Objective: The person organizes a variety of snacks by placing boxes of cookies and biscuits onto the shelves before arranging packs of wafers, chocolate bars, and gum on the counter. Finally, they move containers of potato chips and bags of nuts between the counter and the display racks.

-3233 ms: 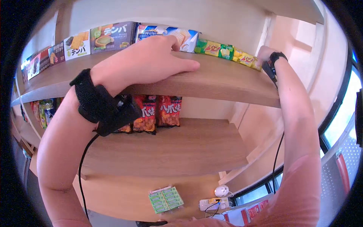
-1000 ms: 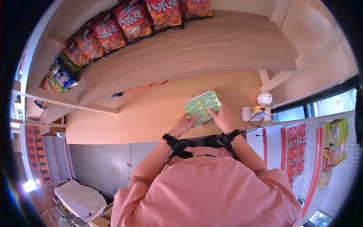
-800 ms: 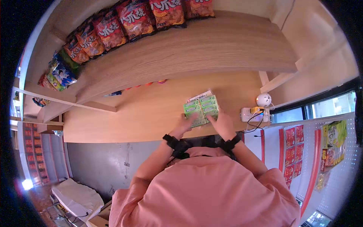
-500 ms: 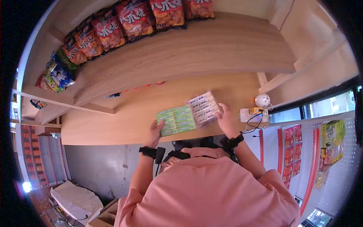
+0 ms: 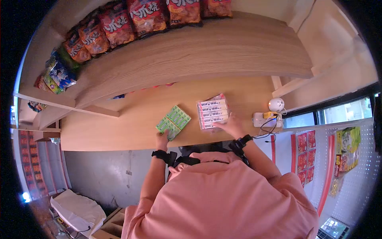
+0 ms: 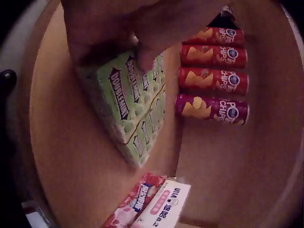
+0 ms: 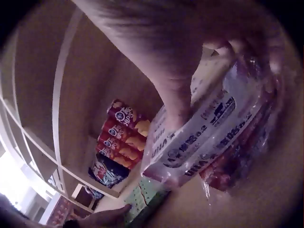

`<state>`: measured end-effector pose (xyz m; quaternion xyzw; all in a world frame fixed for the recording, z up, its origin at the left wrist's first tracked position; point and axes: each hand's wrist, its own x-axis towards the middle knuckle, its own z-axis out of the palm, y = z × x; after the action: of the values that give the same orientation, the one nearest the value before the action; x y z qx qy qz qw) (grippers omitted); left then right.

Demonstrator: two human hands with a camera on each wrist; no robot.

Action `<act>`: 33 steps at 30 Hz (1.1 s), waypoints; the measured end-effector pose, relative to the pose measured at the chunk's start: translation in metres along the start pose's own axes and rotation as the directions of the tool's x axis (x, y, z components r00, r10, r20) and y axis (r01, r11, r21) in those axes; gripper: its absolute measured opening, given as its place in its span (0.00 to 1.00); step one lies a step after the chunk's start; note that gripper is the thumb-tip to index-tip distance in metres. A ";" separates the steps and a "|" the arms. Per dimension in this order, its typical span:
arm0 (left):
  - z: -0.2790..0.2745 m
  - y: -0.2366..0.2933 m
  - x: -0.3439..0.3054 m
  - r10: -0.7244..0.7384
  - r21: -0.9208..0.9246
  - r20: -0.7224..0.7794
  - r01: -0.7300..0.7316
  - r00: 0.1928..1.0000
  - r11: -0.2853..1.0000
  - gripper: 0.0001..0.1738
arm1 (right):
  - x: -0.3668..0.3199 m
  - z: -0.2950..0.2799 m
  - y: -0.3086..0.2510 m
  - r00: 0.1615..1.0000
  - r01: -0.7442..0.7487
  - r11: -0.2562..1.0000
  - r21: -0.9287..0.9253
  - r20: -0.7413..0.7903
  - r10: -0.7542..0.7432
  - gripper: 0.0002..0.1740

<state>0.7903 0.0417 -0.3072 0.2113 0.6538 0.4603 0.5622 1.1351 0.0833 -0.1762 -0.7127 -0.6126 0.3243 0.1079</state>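
Observation:
The left hand (image 5: pixel 162 138) grips the near left corner of a green gum pack (image 5: pixel 174 120) over the desk; in the left wrist view its thumb lies on top of the pack (image 6: pixel 126 95), which reads Doublemint. To the right, the right hand (image 5: pixel 232 126) holds a clear-wrapped bundle of white and pink UHA boxes (image 5: pixel 213 114) at its near right corner. The right wrist view shows the thumb pressed on the white side of that bundle (image 7: pixel 204 128), with the other fingers around its far side. The two packs are apart.
Above the desk (image 5: pixel 95 131), a shelf (image 5: pixel 191 51) carries red snack bags (image 5: pixel 147 16). A power strip (image 5: pixel 262 120) with cables and a round white plug device (image 5: pixel 276 104) sit at the right. Red chip cans (image 6: pixel 213 79) lie beneath the shelf.
The green pack, first stacked with the UHA bundle, has moved left in the left hand and turned to a slant. The bundle is uncovered. Earlier, both hands were up at the top shelf.

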 end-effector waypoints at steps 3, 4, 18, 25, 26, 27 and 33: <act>0.011 0.003 0.005 0.150 0.364 -0.036 -0.127 0.988 0.923 0.27 | 0.000 0.019 0.010 0.983 0.167 0.961 0.221 -0.113 -0.145 0.60; 0.021 0.014 0.002 0.165 0.406 0.012 -0.155 0.986 0.901 0.28 | 0.004 0.027 0.014 0.969 0.208 0.964 0.166 -0.166 -0.181 0.61; 0.117 0.092 -0.045 -0.282 0.381 0.448 0.104 0.849 0.919 0.23 | 0.005 -0.002 0.066 0.987 -0.136 0.971 0.196 -0.057 0.150 0.36; 0.028 0.082 -0.057 -0.178 0.015 0.346 0.185 0.921 0.983 0.22 | 0.008 0.006 0.078 0.997 0.002 0.996 -0.089 -0.076 -0.008 0.30; 0.023 0.075 -0.054 -0.172 -0.058 0.287 0.196 0.943 0.979 0.20 | 0.005 0.008 0.073 0.996 0.030 0.979 -0.203 -0.078 -0.047 0.29; 0.017 0.069 -0.049 -0.166 -0.135 0.224 0.200 0.960 0.971 0.18 | 0.009 0.017 0.079 0.996 0.033 0.978 -0.205 -0.079 -0.051 0.29; -0.001 0.050 -0.038 -0.123 0.089 0.060 0.118 0.991 0.989 0.20 | -0.006 0.048 0.091 0.980 0.027 0.993 0.113 0.193 -0.048 0.23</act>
<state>0.7876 0.0357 -0.2451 0.2101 0.6656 0.3901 0.6005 1.1791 0.0451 -0.2610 -0.6586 -0.6149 0.4239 0.0923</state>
